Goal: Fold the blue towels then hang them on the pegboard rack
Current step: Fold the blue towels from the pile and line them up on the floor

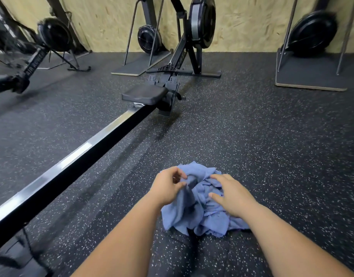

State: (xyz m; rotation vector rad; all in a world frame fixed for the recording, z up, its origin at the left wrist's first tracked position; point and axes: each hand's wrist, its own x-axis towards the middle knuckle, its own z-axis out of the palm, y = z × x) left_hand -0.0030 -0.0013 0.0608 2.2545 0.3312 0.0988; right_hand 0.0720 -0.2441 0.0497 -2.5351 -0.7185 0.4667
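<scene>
Blue towels (pixel 189 213) under both hands (pixel 168 188)

Blue towels (pixel 194 208) lie on black white-speckled floor (pixel 272 146) beside a black rowing machine (pixel 144 96).

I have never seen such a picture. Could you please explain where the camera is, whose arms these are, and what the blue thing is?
There is no machine doing the work here. The one picture comes from a wide-angle camera worn on a person's head, which looks forward and down, so the two bare arms are that person's own.

The blue towels lie in a crumpled heap, not yet folded, on the dark speckled floor. The left hand pinches a fold of cloth between its fingers. The right hand rests on top of the heap.

A rowing machine stands beyond them on the left, with more machines along the wooden wall. No pegboard rack is in view.
</scene>
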